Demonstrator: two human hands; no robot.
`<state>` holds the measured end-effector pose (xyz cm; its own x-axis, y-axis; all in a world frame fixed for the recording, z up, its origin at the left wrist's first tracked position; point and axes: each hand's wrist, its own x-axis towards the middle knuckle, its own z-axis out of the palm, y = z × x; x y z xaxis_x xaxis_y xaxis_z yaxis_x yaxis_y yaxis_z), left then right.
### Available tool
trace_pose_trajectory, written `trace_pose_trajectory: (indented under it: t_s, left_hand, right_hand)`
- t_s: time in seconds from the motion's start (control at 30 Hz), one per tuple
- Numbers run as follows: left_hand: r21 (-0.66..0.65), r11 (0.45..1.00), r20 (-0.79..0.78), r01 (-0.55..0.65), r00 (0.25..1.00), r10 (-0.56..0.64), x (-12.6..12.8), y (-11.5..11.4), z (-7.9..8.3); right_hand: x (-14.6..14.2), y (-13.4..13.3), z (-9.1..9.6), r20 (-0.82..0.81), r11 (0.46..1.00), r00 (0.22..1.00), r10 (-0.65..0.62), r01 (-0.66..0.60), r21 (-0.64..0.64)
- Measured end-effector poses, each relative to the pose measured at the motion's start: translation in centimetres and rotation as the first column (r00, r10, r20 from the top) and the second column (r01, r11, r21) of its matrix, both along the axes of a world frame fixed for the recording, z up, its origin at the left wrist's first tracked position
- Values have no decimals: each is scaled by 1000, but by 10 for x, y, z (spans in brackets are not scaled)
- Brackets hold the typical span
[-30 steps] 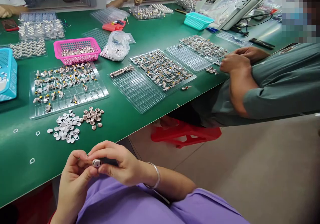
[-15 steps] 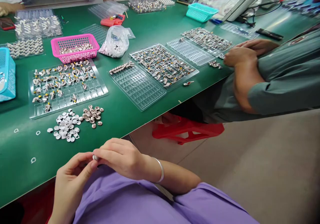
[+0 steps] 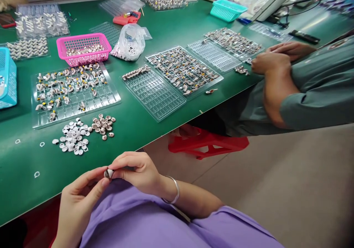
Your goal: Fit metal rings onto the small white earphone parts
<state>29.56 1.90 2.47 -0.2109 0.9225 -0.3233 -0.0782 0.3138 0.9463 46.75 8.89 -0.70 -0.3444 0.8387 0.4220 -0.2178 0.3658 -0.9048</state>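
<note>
Between my two hands, just off the table's front edge, is a small round cap-like piece [image 3: 108, 173], white on one side and dark on the other. My left hand [image 3: 80, 190] pinches it between thumb and forefinger. From the other side the thumb and fingers of my right hand [image 3: 138, 172] grip it too. On the table beyond lie a pile of small white round caps [image 3: 73, 137] and a pile of beige round pieces [image 3: 103, 125]. Behind them a clear tray [image 3: 112, 93] holds several curved beige parts with yellow bits.
A pink basket [image 3: 83, 59] of small pieces stands behind the tray, beside a plastic bag [image 3: 129, 43]. At the left edge is a blue basket [image 3: 11, 82]. More trays [image 3: 155, 100] lie to the right, where a co-worker's hands [image 3: 272, 61] work. A red stool [image 3: 210, 146] is below.
My right fingers have shifted on the small round piece, and more of it now shows, with its dark side visible. My left hand keeps its pinch. The view has shifted slightly.
</note>
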Motion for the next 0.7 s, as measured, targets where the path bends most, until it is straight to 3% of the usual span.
trace_pose_trajectory:
  t_s: [0.2, 0.57, 0.7]
  left_hand:
    - [33, 999, -2, 17, 1000, -17, 2, -2, 4]
    - [246, 966, -243, 74, 970, -12, 8, -3, 7]
    - [262, 962, -275, 73, 962, 2, 8, -2, 8]
  right_hand:
    - [0, -3, 3, -22, 997, 1000, -7, 6, -73]
    - [2, -9, 7, 65, 995, 995, -74, 69, 77]
    - [3, -9, 8, 108, 987, 992, -70, 53, 151]
